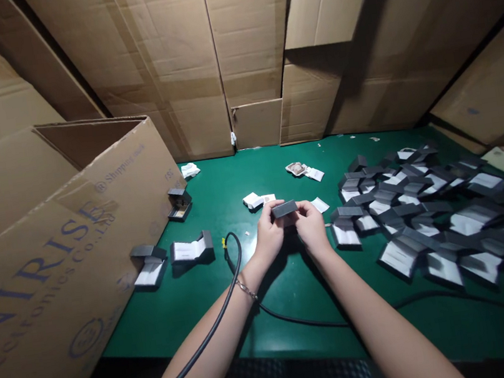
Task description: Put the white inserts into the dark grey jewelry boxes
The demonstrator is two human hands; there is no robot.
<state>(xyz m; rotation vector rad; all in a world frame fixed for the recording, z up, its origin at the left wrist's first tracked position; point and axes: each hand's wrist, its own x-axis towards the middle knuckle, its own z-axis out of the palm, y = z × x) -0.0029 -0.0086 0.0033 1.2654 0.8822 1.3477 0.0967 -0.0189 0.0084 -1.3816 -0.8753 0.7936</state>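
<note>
Over the middle of the green table, a small dark grey box [285, 209] sits between my two hands. My left hand [270, 232] grips its left side with the fingers closed. On the other side, my right hand [311, 228] pinches its right end. The underside of the box and some fingertips are in shadow. Just beyond my left hand lie a small white packet [252, 201] and a white piece beside it. A white paper slip [319, 205] rests past my right hand.
Many open grey boxes [399, 258] with white linings crowd the right side. More open boxes [192, 249] stand left, beside a large printed carton [98, 237]. A black cable [239, 260] loops by my left forearm. Cardboard walls [168, 69] enclose the green table [296, 327].
</note>
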